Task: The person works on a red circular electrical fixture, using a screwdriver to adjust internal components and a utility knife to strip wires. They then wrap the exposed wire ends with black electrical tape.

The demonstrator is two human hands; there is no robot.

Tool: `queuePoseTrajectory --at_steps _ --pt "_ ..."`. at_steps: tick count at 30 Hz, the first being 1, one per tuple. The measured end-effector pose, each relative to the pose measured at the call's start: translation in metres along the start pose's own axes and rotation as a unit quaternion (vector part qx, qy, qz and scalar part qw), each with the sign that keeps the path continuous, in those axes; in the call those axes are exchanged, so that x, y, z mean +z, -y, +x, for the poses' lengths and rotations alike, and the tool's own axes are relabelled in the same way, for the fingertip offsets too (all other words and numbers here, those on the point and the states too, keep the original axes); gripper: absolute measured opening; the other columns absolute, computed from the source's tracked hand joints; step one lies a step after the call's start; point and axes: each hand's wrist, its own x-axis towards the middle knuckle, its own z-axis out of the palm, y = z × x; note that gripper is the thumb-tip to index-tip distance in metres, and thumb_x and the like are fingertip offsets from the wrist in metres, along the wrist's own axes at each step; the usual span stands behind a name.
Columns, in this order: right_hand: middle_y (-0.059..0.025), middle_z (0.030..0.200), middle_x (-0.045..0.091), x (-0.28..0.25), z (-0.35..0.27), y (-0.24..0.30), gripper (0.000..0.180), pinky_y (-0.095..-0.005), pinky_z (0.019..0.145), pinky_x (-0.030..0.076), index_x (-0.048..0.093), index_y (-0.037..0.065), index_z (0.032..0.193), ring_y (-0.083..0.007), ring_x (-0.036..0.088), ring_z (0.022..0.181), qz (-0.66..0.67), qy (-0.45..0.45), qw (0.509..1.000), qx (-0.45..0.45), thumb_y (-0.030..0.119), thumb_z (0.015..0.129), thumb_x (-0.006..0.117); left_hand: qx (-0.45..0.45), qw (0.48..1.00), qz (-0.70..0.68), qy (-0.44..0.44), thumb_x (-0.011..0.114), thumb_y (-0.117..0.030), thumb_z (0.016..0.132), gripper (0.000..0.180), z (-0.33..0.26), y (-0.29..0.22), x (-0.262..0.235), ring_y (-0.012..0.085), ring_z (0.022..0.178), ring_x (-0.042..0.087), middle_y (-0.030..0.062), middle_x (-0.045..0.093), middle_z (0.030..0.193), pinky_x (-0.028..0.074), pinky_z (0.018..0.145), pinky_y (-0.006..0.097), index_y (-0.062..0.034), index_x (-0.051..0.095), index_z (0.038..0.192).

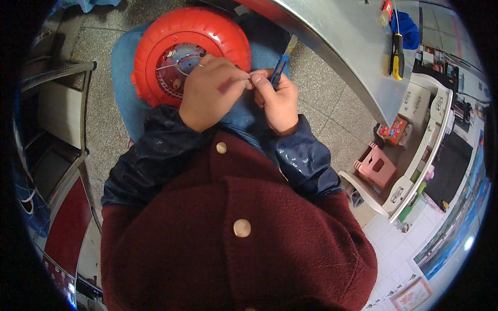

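A round red plastic housing (199, 31) rests tilted on my lap. Its central opening shows a metal plate (181, 61) and thin wires (168, 67), some of which run behind my left hand (215, 90). That hand is closed, its fingertips pinching what looks like a thin pale wire end in front of the housing. My right hand (277, 101) meets it there, thumb and finger pressed together at the same spot. Within the right hand's grip sits a blue and black utility knife (280, 67), pointing up and away. The wire itself is mostly hidden by the fingers.
A metal-topped table (342, 46) stands at the far right, with a yellow and black screwdriver (398, 57) near its edge. A pink stool (375, 167) sits by a white cabinet (415, 181) on the right. At left stands a metal-framed rack (57, 72).
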Motion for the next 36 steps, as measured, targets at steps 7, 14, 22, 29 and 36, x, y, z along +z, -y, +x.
queuePoseTrajectory --at_steps 7,14,22,29,36 --pt "-0.0113 0.089 0.068 -0.012 0.009 -0.001 0.016 -0.0219 0.05 0.037 0.064 -0.004 0.106 -0.007 0.047 0.057 0.154 0.084 0.981 0.089 0.01 0.101 0.058 -0.004 0.999 0.027 -0.018 0.07 -0.004 0.078 0.007 0.0 -0.003 -0.003 0.027 0.08 0.061 0.0053 0.067 0.083 0.045 0.08 0.039 -0.0083 0.069 0.084" --pt "-0.0063 0.089 0.071 -0.007 0.004 -0.004 0.012 -0.0247 0.069 0.052 0.068 -0.003 0.105 -0.0094 0.062 0.076 -0.026 0.035 0.998 -0.039 0.006 0.097 0.066 -0.021 0.999 0.042 -0.003 0.071 -0.004 0.078 0.008 -0.002 -0.004 -0.007 0.0283 0.084 0.059 0.0056 0.066 0.084 0.045 0.08 0.039 -0.0086 0.07 0.084" --pt "-0.0067 0.087 0.071 -0.008 0.008 -0.001 0.013 -0.0229 0.059 0.043 0.068 -0.001 0.105 -0.0065 0.053 0.065 0.0 0.059 0.998 0.017 0.008 0.096 0.068 -0.041 0.998 0.053 0.007 0.07 -0.006 0.08 0.005 -0.006 -0.001 -0.01 0.0304 0.085 0.06 0.0068 0.065 0.084 0.045 0.081 0.04 -0.0083 0.07 0.085" --pt "-0.0088 0.083 0.07 -0.011 0.006 -0.007 0.013 -0.0224 0.052 0.038 0.067 -0.002 0.103 -0.0068 0.048 0.057 -0.017 0.035 0.999 -0.013 0.008 0.096 0.068 -0.124 0.991 0.044 0.0 0.072 -0.01 0.081 0.007 -0.004 0.006 -0.033 0.0289 0.083 0.06 0.0068 0.066 0.084 0.043 0.082 0.04 -0.0075 0.07 0.087" --pt "-0.0056 0.084 0.069 -0.012 0.001 -0.006 0.011 -0.0227 0.057 0.04 0.067 0.0 0.1 -0.0071 0.052 0.062 -0.017 0.02 1.0 -0.013 0.01 0.097 0.068 0.052 0.988 0.147 -0.009 0.079 -0.018 0.076 0.018 0.004 -0.015 -0.008 0.026 0.096 0.058 0.0005 0.063 0.099 0.043 0.084 0.043 -0.0136 0.07 0.091"
